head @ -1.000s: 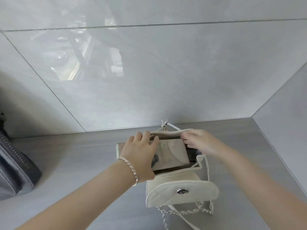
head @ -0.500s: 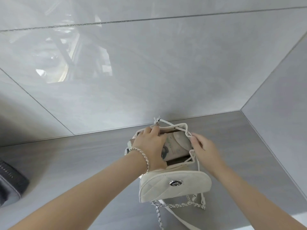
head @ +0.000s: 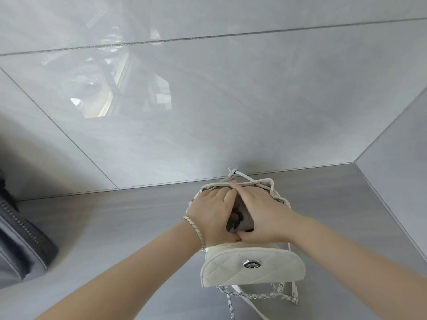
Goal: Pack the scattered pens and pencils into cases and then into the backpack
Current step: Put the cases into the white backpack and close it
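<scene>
A small white quilted backpack (head: 251, 266) stands on the grey counter, its flap with a silver snap folded toward me and its chain strap hanging in front. A printed pencil case (head: 238, 219) sits in the backpack's open mouth, mostly covered by my hands. My left hand (head: 211, 215) lies over the case's left side, thumb tucked at its near end. Over the right side lies my right hand (head: 260, 211), fingertips at the bag's far rim and thumb clasping the case's near end. No loose pens or pencils are in view.
A dark grey bag with a zipper (head: 20, 243) lies at the left edge of the counter (head: 115, 227). Glossy grey tiled walls (head: 208, 112) rise just behind the backpack and meet in a corner at the right.
The case has sunk deeper into the backpack. My right hand left the bag's rim and now lies on top of the case beside the left hand.
</scene>
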Action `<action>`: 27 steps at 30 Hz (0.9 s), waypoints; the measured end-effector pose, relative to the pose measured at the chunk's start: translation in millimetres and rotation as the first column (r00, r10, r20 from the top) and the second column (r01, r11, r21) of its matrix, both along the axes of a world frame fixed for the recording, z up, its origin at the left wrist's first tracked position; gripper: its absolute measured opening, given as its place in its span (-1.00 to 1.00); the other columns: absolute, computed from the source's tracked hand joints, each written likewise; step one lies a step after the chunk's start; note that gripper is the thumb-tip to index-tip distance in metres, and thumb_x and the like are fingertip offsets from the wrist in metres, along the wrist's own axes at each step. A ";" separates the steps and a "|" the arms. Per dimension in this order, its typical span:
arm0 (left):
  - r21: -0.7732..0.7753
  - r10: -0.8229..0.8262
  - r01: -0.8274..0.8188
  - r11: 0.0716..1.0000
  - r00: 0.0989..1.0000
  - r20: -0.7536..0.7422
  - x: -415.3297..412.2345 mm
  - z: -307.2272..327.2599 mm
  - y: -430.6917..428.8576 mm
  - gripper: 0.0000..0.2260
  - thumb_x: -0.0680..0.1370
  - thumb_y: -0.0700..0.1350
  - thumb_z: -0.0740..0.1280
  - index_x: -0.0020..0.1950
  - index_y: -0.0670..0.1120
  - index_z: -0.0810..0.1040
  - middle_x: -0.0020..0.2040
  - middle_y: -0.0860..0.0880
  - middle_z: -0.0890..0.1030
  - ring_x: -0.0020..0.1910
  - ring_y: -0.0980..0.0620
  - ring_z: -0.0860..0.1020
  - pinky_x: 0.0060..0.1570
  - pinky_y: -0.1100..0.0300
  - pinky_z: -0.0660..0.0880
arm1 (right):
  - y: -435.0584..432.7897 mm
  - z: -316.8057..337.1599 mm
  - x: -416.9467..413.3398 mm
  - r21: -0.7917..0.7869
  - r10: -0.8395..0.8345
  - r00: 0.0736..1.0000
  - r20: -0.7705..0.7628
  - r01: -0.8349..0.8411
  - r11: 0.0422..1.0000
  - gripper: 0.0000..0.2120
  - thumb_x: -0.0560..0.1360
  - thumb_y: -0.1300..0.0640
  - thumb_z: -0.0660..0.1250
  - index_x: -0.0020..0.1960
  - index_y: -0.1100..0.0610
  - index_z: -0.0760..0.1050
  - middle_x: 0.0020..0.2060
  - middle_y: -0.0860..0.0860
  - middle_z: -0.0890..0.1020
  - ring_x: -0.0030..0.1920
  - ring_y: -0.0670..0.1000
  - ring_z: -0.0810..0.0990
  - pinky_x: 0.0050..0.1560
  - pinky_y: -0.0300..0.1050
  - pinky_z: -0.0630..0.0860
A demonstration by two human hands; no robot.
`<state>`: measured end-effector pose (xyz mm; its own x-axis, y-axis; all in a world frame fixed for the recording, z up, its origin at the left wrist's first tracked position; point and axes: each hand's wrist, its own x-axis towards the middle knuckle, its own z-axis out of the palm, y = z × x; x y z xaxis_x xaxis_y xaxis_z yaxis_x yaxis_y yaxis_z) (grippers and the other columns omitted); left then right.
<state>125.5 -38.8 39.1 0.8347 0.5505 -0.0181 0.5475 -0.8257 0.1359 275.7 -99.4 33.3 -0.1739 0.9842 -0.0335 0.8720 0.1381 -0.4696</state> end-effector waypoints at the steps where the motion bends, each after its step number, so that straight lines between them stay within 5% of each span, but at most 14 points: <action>1: -0.013 -0.024 0.023 1.000 0.999 -0.030 -2.0 2.8 3.7 -0.29 0.28 0.28 0.34 0.30 -0.07 0.32 0.24 0.02 0.49 0.23 -0.01 0.45 0.20 0.18 0.29 | 1.2 -0.1 -0.8 0.004 0.011 1.000 0.008 -0.011 1.000 -0.11 0.23 -0.09 0.40 0.44 0.02 0.05 0.27 -0.03 0.42 0.31 -0.02 0.32 0.25 -0.29 0.16; 5: -0.126 0.034 -0.051 0.991 0.991 -0.132 -17.8 17.6 20.2 -0.22 0.23 0.41 0.32 0.32 0.03 0.25 0.03 0.03 0.61 0.02 -0.04 0.55 -0.06 0.22 0.30 | -0.9 -5.4 -2.6 0.005 0.069 0.996 0.063 -0.069 0.998 -0.07 0.21 -0.25 0.38 0.45 0.01 0.07 0.29 -0.06 0.39 0.31 -0.04 0.28 0.25 -0.27 0.13; 8: 0.022 -0.045 0.053 0.998 0.961 -0.274 -33.4 22.4 30.3 -0.36 0.40 0.41 0.07 0.23 -0.06 0.34 -0.04 -0.01 0.63 0.09 0.02 0.53 0.36 0.12 -0.04 | -5.9 -6.6 -2.7 0.111 0.104 0.984 0.144 -0.121 0.986 -0.12 0.16 -0.20 0.47 0.38 0.13 0.33 0.15 0.06 0.55 0.16 0.06 0.50 0.19 -0.10 0.38; 11: 0.067 -0.115 0.144 0.987 0.939 -0.325 -53.9 22.0 37.7 -0.50 0.53 0.27 -0.06 0.08 -0.08 0.42 -0.01 0.04 0.61 0.24 0.14 0.43 0.43 0.07 -0.26 | -4.9 -4.5 1.5 0.109 0.093 0.980 0.176 -0.114 0.987 -0.18 0.13 -0.17 0.50 0.32 0.11 0.42 0.05 0.05 0.60 0.06 0.08 0.57 0.08 -0.06 0.48; 13: 0.078 -0.137 0.164 0.983 0.953 -0.270 -65.3 22.4 39.9 -0.49 0.54 0.26 -0.12 -0.01 -0.07 0.45 -0.05 0.07 0.63 0.29 0.16 0.40 0.45 0.08 -0.18 | -1.0 -2.0 2.4 0.023 0.076 0.975 0.207 -0.083 0.996 -0.15 0.19 -0.24 0.45 0.40 0.01 0.30 0.17 -0.02 0.53 0.19 0.02 0.48 0.16 -0.11 0.40; 20: 0.424 -0.167 0.114 0.898 0.982 0.089 -74.1 16.0 32.8 -0.42 0.60 0.08 -0.13 -0.14 -0.14 0.64 -0.44 0.08 0.62 -0.08 0.04 0.65 0.26 -0.06 0.28 | 11.7 4.3 8.9 -0.143 0.054 0.974 0.222 -0.022 0.989 -0.12 0.21 -0.27 0.41 0.44 -0.12 0.17 0.31 -0.09 0.44 0.31 -0.05 0.38 0.15 -0.19 0.34; 23: 0.395 -0.127 0.069 0.916 0.984 0.122 -75.6 15.3 25.9 -0.57 0.55 0.08 0.05 -0.21 -0.14 0.60 -0.46 0.08 0.59 -0.15 -0.04 0.64 0.11 -0.05 0.53 | 18.4 6.1 9.3 -0.169 0.069 0.961 0.266 -0.024 0.985 -0.11 0.20 -0.30 0.38 0.45 -0.13 0.14 0.31 -0.08 0.44 0.30 -0.04 0.40 0.15 -0.18 0.36; 27: 0.173 -0.040 0.006 0.985 0.980 0.193 -81.7 12.4 16.9 -0.51 0.53 0.20 0.02 -0.26 -0.08 0.59 -0.38 0.13 0.61 -0.13 -0.09 0.61 -0.03 -0.03 0.54 | 15.6 2.3 7.4 -0.177 0.068 0.957 0.281 -0.017 0.984 -0.10 0.20 -0.32 0.33 0.45 -0.12 0.10 0.29 -0.11 0.42 0.30 -0.01 0.39 0.23 -0.06 0.38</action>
